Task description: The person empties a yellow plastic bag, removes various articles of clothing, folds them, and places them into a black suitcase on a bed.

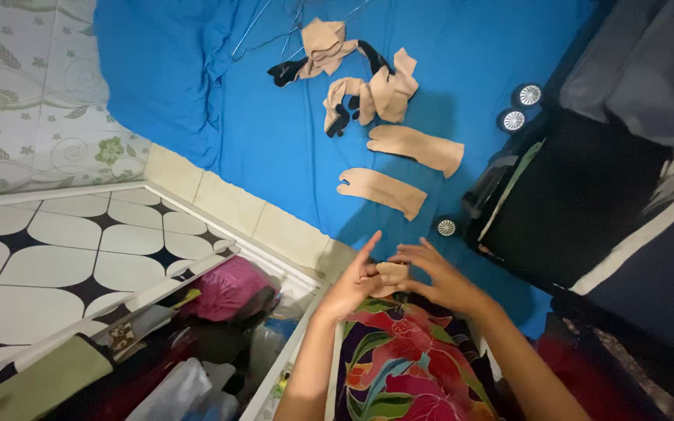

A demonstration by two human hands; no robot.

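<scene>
My left hand (352, 282) and my right hand (438, 277) meet over a small rolled beige sock (391, 274) and both grip it, just above a bright floral cloth (403, 362). Farther off on the blue bedsheet (274, 140) two flat beige socks (415, 146) (381, 189) lie side by side. Beyond them sits a loose heap of beige and black socks (352, 74).
An open black suitcase (579, 195) with small wheels stands at the right. A white drawer (196, 343) at the lower left holds a pink item and other clothes. A tiled floor (64, 249) and a floral bedcover (25, 93) are on the left. Wire hangers (274, 27) lie on the sheet.
</scene>
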